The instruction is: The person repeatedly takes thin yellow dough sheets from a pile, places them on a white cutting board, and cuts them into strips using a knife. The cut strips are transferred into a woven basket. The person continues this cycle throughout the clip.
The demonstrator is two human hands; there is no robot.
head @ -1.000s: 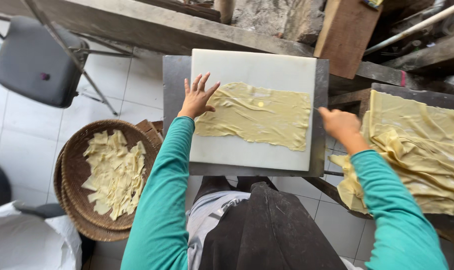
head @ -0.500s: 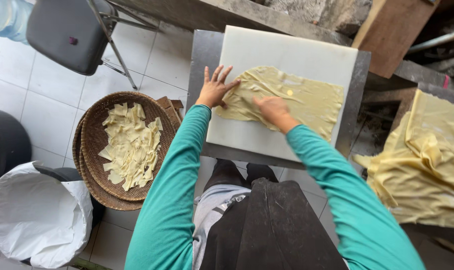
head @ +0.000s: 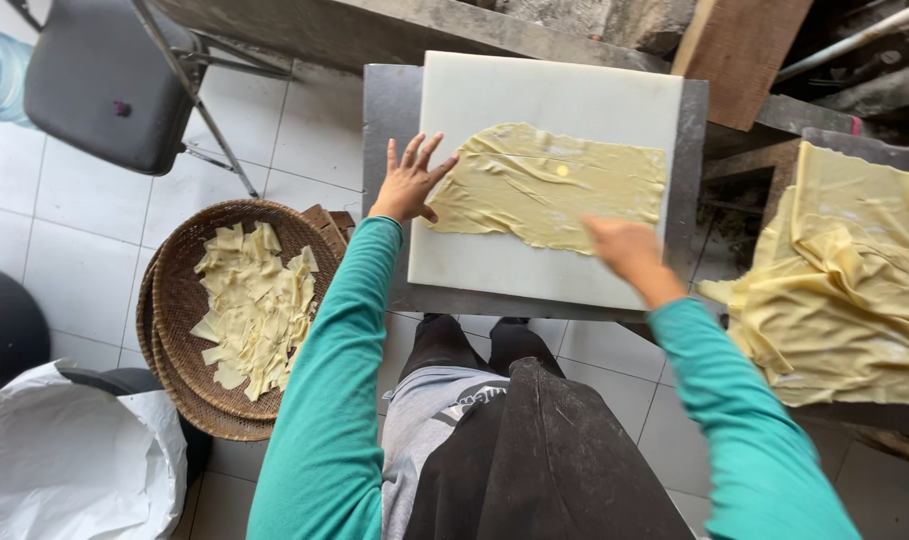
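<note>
While both hands lie flat and open, the yellow sheet (head: 549, 185) spans between them — left hand (head: 407, 185), right hand (head: 624, 250).

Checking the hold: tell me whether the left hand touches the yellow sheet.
Touching. The head view shows the left hand spread flat, its thumb on the yellow sheet's left edge.

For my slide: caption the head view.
Left hand and right hand spread a yellow sheet on a white board.

White sack (head: 64, 460) — perhaps plastic — lower left.
</note>
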